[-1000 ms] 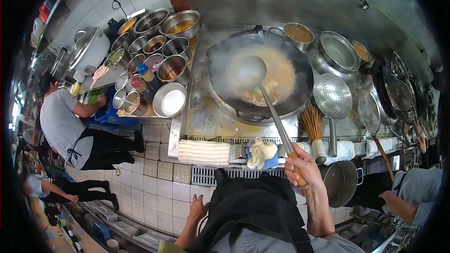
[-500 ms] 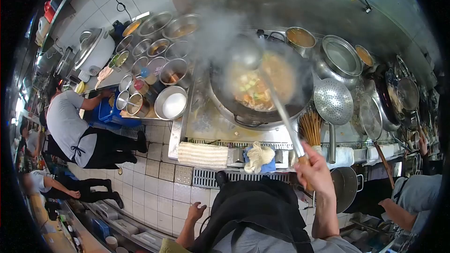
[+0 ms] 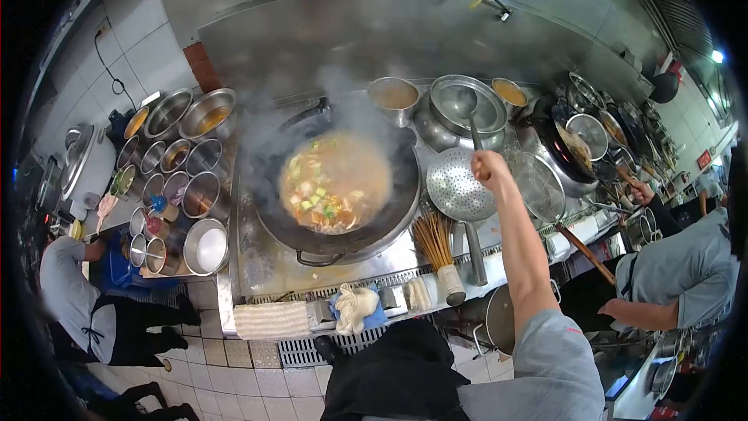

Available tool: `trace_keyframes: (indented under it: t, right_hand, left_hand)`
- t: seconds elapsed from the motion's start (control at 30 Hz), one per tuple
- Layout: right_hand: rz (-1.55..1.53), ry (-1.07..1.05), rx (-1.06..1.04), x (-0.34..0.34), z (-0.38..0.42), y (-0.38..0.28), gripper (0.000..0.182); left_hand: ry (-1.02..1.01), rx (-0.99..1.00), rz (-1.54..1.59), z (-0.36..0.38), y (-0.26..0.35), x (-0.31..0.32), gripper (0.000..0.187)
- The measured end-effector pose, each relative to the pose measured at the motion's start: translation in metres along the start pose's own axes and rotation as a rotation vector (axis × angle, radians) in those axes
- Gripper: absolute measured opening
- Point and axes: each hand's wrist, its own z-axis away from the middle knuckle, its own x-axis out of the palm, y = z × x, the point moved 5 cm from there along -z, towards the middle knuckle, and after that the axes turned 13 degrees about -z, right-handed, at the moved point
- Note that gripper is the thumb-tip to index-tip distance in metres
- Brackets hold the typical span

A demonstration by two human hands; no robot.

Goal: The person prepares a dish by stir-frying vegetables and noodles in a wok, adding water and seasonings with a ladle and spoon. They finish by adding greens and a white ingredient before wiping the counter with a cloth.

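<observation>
My right hand [image 3: 489,170] is wrapped around the handle of a metal ladle [image 3: 474,129], arm stretched forward. The ladle's bowl rests over a steel basin [image 3: 438,113] behind the perforated skimmer [image 3: 458,187]. To the left, a large black wok [image 3: 401,199] on the stove holds steaming brownish broth [image 3: 354,168] with green and pale pieces. My left hand is out of the picture.
A bamboo wok brush [image 3: 433,240] stands at the stove's front edge near folded cloths [image 3: 355,306]. Steel containers [image 3: 209,157] crowd the left counter. Co-workers stand left [image 3: 70,288] and right [image 3: 674,257], the right one beside another wok [image 3: 538,140].
My right hand has swung forward, carrying the ladle from above the wok to the basin on the right. The view has turned rightward, and my left hand has left it.
</observation>
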Motion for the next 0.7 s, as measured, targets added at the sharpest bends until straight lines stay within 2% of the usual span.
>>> trace_keyframes:
  t: [0.07,0.1,0.13,0.2,0.33,0.37,0.4,0.47,0.57,0.67,0.7]
  right_hand:
    - [-0.577,-0.116,0.224,0.015,0.004,-0.008,0.009]
    - [-0.482,-0.03,0.157,0.016,0.006,-0.008,0.012]
    - [-0.476,-0.038,0.162,0.026,0.012,-0.008,0.012]
    - [-0.097,0.088,-0.02,0.034,0.026,-0.018,0.015]
    - [0.413,0.09,-0.323,0.045,0.039,-0.064,0.007]
    - [0.487,0.11,-0.409,0.047,0.048,-0.074,0.012]
    - [0.55,0.054,-0.404,0.05,0.053,-0.08,0.027]
    - [0.317,-0.056,-0.353,0.056,0.069,-0.072,0.042]
    - [1.052,0.161,-0.91,0.081,0.092,-0.028,0.058]
    - [0.949,0.101,-0.825,0.112,0.137,0.009,0.062]
    - [0.941,0.049,-0.858,0.124,0.155,0.022,0.062]
  left_hand:
    - [0.003,0.0,0.014,0.002,0.004,-0.002,0.056]
    - [0.004,0.0,0.025,0.004,0.005,-0.003,0.055]
    - [0.004,-0.001,0.032,0.006,0.004,-0.003,0.055]
    - [0.012,0.001,0.049,0.011,0.001,-0.004,0.054]
    - [0.044,0.009,0.089,0.018,-0.016,-0.011,0.052]
    - [0.058,0.003,0.102,0.017,-0.021,-0.012,0.051]
    - [0.076,-0.006,0.119,0.017,-0.028,-0.013,0.051]
    - [0.149,-0.107,0.113,-0.004,-0.052,-0.008,0.057]
    - [0.095,-0.174,0.175,-0.008,-0.052,-0.018,0.056]
    - [0.14,-0.094,0.097,-0.006,-0.056,-0.025,0.058]
    - [0.143,-0.124,0.117,-0.005,-0.06,-0.027,0.058]
